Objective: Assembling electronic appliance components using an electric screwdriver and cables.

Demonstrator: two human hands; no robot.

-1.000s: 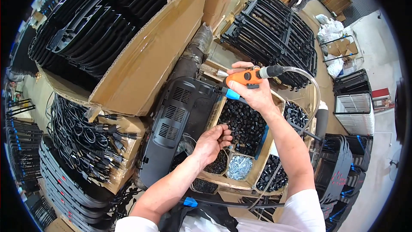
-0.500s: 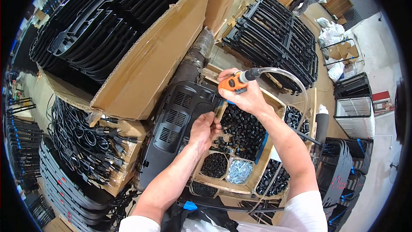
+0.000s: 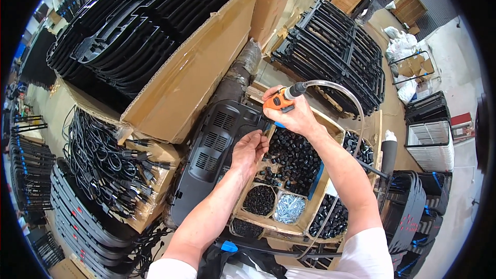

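Note:
My right hand (image 3: 298,119) is wrapped around an orange air screwdriver (image 3: 278,102) with a clear hose (image 3: 351,95) curving from its back end. The tool's tip is hidden, close to the upper right end of a black plastic cover (image 3: 202,147) with vent slots. Just below it, my left hand (image 3: 249,151) has thumb and fingers pinched together at the cover's edge; whatever they hold is too small to make out. Beside both hands lies a wooden parts box (image 3: 330,183), its large compartment filled with small black plastic parts (image 3: 297,163).
Silver screws (image 3: 290,208) and small dark screws (image 3: 259,200) fill smaller compartments near me. A large carton (image 3: 191,80) of black panels borders the left, with bundled black cables (image 3: 106,160) below. Stacked black frames (image 3: 330,54) stand beyond; a person (image 3: 381,0) is far right.
The view has shifted slightly. My right hand keeps its grip on the screwdriver by the cover's end, and my left hand stays pinched with its fingertips slightly nearer the tool.

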